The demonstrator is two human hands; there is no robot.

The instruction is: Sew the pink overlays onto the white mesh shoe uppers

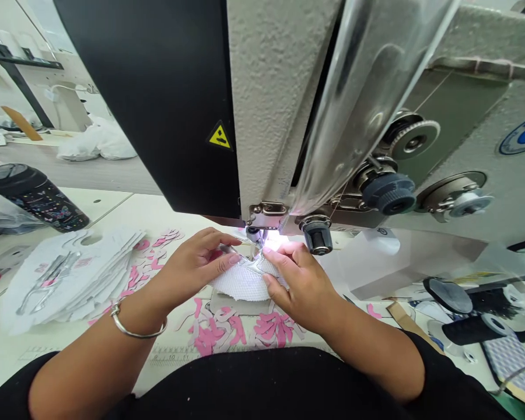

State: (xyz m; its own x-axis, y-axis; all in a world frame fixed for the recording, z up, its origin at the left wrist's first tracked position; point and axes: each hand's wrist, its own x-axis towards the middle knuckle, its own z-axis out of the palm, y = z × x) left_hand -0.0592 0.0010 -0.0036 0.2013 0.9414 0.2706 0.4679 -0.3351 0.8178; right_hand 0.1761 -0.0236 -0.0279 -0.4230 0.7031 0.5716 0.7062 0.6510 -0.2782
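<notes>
A white mesh fabric piece (245, 282) with silver trim lies under the lit needle area of a sewing machine (266, 216). My left hand (203, 256) grips its left edge, thumb on top and fingers curled behind. On the other side, my right hand (298, 280) holds the piece between thumb and index finger, close to the needle. The needle tip itself is hard to make out in the glare.
Pink and white scraps (219, 329) lie in front of the fabric and to its left. Stacked white pieces (83, 280) and a dark bottle (35, 195) are at the left. Black thread spools (475, 329) lie at the right. The machine head hangs low over both hands.
</notes>
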